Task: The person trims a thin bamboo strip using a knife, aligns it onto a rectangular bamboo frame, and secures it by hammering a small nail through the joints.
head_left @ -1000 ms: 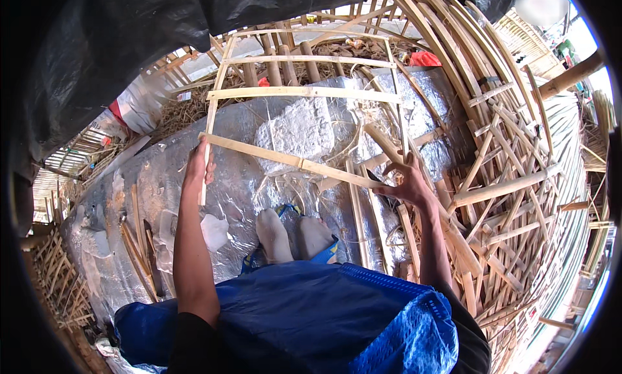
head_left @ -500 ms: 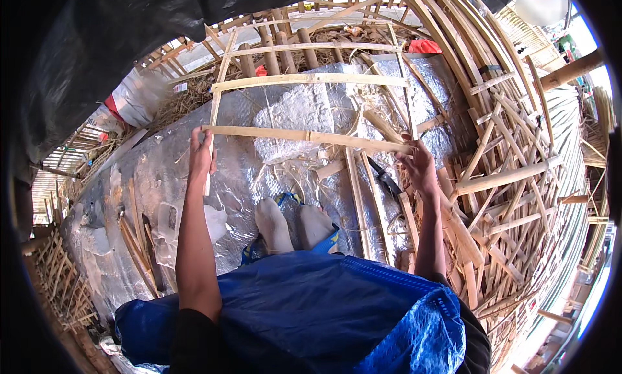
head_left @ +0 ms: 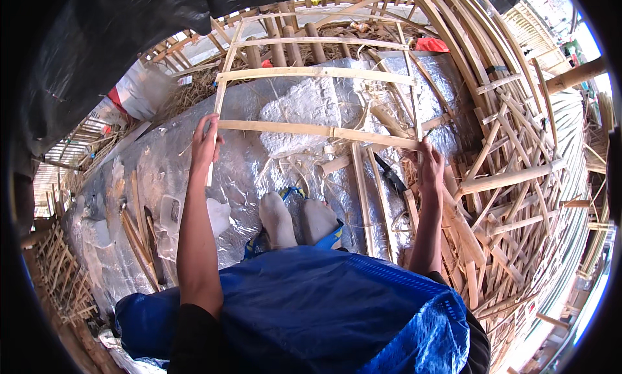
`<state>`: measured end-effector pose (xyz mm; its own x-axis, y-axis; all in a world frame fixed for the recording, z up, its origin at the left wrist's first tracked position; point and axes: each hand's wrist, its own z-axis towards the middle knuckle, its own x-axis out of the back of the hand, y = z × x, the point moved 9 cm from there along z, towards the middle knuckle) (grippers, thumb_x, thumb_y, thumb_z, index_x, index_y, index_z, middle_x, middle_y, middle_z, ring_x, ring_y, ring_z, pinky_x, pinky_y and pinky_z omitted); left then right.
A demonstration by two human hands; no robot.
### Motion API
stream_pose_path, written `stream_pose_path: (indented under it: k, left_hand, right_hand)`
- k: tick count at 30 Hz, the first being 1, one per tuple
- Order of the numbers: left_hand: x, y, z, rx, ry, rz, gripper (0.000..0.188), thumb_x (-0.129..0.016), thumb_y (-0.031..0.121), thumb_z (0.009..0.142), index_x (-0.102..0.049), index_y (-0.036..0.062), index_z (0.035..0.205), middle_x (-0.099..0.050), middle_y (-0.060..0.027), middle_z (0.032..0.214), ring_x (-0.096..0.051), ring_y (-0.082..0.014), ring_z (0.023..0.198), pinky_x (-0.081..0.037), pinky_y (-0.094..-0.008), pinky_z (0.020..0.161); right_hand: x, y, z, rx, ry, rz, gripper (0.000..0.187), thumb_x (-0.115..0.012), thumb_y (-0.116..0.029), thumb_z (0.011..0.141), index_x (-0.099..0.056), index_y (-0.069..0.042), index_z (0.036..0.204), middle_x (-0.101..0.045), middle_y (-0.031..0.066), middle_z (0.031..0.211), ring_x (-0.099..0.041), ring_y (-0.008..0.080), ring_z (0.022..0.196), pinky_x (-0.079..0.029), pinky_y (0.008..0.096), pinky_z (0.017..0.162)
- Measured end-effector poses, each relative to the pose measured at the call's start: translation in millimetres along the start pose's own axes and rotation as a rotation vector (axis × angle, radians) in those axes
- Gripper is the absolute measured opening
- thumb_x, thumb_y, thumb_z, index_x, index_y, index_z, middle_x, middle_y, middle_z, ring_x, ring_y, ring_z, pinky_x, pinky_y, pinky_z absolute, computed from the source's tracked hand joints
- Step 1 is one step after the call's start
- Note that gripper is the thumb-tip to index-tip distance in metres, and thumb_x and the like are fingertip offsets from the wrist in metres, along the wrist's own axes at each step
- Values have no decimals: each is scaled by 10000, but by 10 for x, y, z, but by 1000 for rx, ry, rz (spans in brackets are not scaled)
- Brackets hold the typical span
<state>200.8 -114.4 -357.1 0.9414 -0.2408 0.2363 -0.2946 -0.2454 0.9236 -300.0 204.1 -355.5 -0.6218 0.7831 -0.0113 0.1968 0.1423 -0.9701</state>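
A light bamboo strip point(head_left: 304, 128) spans crosswise in front of me, between the near parts of a ladder-like bamboo frame's left rail point(head_left: 222, 92) and right rail point(head_left: 412, 82). At the strip's left end, my left hand point(head_left: 205, 140) is closed around the left rail, fingers upward. My right hand point(head_left: 430, 165) is closed at the strip's right end by the right rail, its fingers partly hiding the joint. Farther out, a wider crosspiece point(head_left: 317, 72) and a thinner crosspiece point(head_left: 311, 41) join the rails.
A white rough block point(head_left: 301, 115) lies on the silvery sheet point(head_left: 188, 160) beneath the frame. A dark-handled knife point(head_left: 390, 176) rests beside loose bamboo strips point(head_left: 363, 199). Stacked bamboo lattice point(head_left: 505, 199) crowds the right side. A blue sheet point(head_left: 291, 309) covers my lap.
The strip's left end, which stuck out past the left rail, now meets that rail. My right fingers have shifted their grip at the right end. The whole view has moved slightly.
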Motion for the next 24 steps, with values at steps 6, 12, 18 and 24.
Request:
stream_pose_path:
  k: [6,12,18,24]
  left_hand:
    - [19,-153,118,-9,-28,1,332,-590,486,951,-590,212,1139,-549,-19,654,-374,-50,406,-262,-231,339]
    - [38,-161,47,5,-8,-292,445,-411,536,1008,-402,135,1200,-588,-127,683,-398,-119,374,-280,-259,325]
    - [21,-113,28,13,-78,-201,431,-574,446,961,-463,100,1192,-617,-107,704,-424,-88,402,-296,-242,338]
    - [44,-119,24,23,-71,-75,530,-805,337,812,-531,78,1185,-626,-27,714,-423,-44,430,-325,-224,349]
  right_hand:
    - [112,83,30,-10,48,60,339,-608,-340,973,-667,-7,1001,-631,47,910,-612,145,798,-552,322,757]
    - [-67,-95,-90,43,15,-135,429,-492,-445,1016,-626,-51,914,-585,8,776,-520,74,642,-427,245,603]
    - [-117,-131,-73,173,13,-227,362,-560,-404,994,-567,-43,1026,-563,-3,688,-509,65,580,-384,217,531]
    - [-32,-49,52,85,43,-473,407,-548,-433,992,-605,-35,928,-543,6,627,-474,62,520,-356,238,470]
